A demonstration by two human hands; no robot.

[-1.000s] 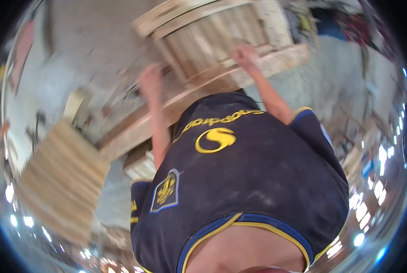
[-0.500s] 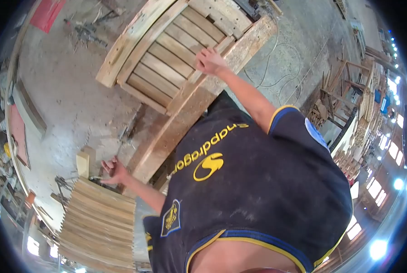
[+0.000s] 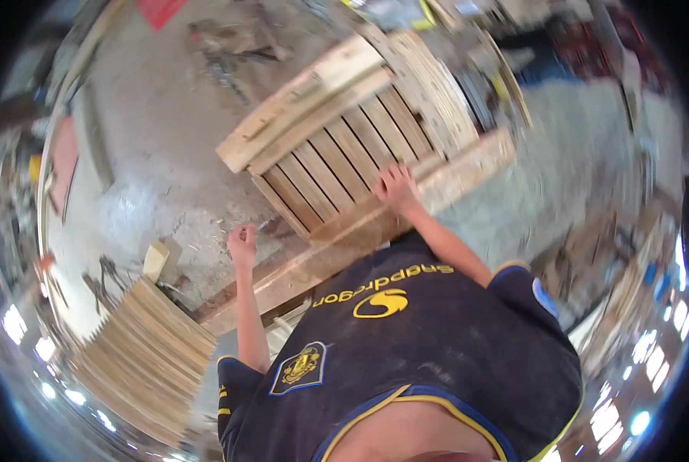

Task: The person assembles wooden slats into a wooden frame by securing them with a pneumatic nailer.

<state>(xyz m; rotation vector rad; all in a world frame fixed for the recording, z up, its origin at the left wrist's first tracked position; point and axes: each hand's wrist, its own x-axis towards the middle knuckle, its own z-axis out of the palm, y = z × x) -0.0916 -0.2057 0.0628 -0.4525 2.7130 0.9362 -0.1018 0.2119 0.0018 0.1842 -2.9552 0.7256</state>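
A slatted wooden panel [image 3: 333, 158], its pale strips set side by side in a frame, lies on a thick wooden beam [image 3: 275, 273]. My right hand [image 3: 396, 187] rests on the panel's near rail, with its fingers bent over the edge onto the slat ends. To the left of the panel, my left hand [image 3: 242, 245] is raised near the beam, apart from the panel. Its fingers are loosely curled with a gap between them, somewhat blurred, and I see nothing held in it. A stack of wooden slats [image 3: 140, 350] lies at the lower left.
A pale wooden block [image 3: 155, 260] stands by the slat stack, with dark clamp-like tools [image 3: 105, 285] beside it. A curved board [image 3: 94, 138] and a pinkish panel [image 3: 64, 165] lie at the left. Wood scraps and metal pieces [image 3: 240, 50] litter the concrete floor beyond.
My left hand has moved away from the slat stack toward the panel, its fingers now more curled. My right hand stays on the panel's near rail. The whole view has turned.
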